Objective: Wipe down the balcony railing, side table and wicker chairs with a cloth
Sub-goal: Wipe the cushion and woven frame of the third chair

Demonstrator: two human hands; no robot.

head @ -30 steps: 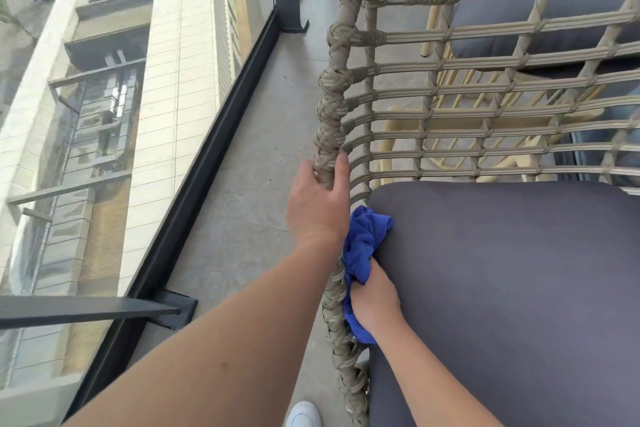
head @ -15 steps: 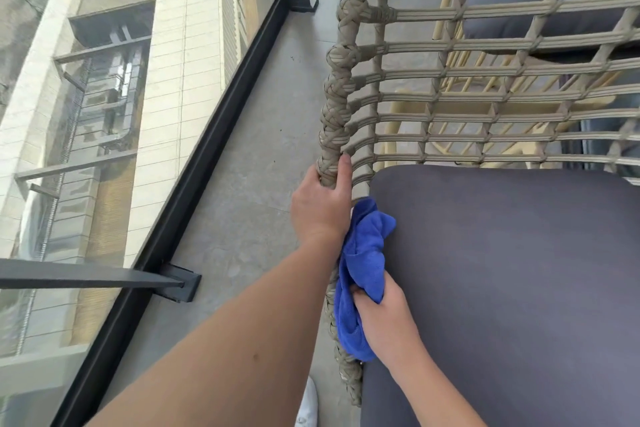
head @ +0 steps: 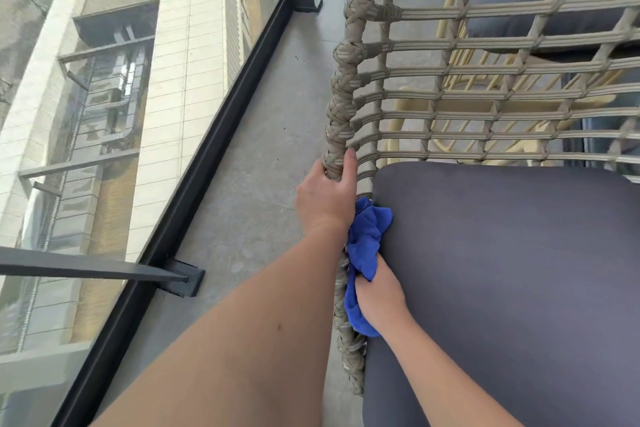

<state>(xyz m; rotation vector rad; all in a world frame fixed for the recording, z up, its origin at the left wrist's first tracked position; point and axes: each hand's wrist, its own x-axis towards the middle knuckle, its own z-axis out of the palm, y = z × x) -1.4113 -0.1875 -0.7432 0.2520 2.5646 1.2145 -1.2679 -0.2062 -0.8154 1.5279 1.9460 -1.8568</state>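
Grey concrete floor (head: 242, 184) runs along the balcony, speckled and matte in flat daylight. A black frame (head: 194, 191) edges the glass panel (head: 104, 149) on the left, and through it a neighbouring building (head: 180, 62) drops away, pale tiles, stacked balconies, all in soft light.

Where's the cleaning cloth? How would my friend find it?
Find the wicker chair with the big grey cushion. At the cushion's left edge, the right hand grips a bunched cloth against the woven frame. It's the only bright blue thing.
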